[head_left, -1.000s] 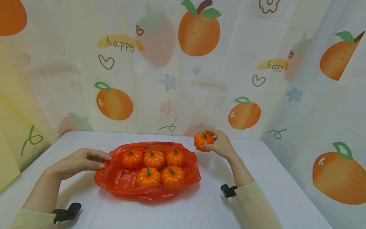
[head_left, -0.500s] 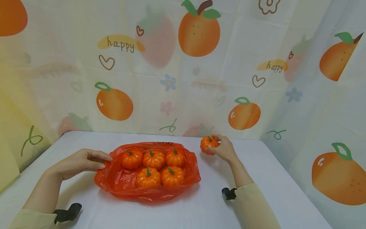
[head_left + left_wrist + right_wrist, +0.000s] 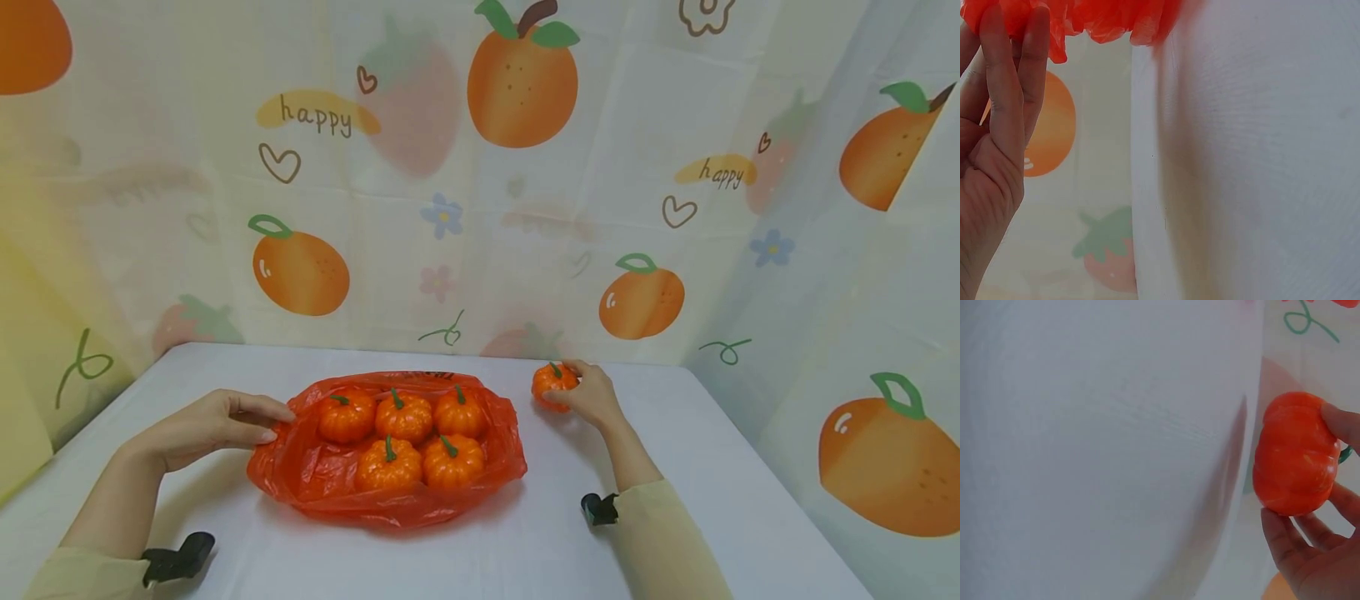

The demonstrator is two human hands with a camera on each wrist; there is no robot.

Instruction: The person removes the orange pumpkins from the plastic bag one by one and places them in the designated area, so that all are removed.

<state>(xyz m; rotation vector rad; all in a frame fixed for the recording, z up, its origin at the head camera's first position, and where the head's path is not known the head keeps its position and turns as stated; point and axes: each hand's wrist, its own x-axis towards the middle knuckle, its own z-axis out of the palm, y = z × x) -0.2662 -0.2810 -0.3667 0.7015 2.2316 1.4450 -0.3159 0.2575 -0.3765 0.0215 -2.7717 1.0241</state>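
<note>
My right hand (image 3: 596,395) grips a small orange pumpkin (image 3: 552,388) with a green stem, near the back of the table, right of the bag. In the right wrist view the pumpkin (image 3: 1297,453) sits between thumb and fingertips; whether its base touches the table I cannot tell. A red plastic bag (image 3: 322,479) lies spread with its mouth upward, holding several like pumpkins (image 3: 403,416). At the bag's left rim, my left hand (image 3: 202,425) pinches the plastic between thumb and fingers. The left wrist view shows that hand (image 3: 1004,119) below the crumpled bag edge (image 3: 1107,22).
A white-covered table (image 3: 525,542) bears everything. Behind it hangs a fruit-printed curtain (image 3: 487,250), close to the back edge. Black wrist mounts (image 3: 178,558) are worn at both cuffs.
The right hand has carried its pumpkin a little right and downward, toward the table. Left hand, bag and the pumpkins inside stay as they were.
</note>
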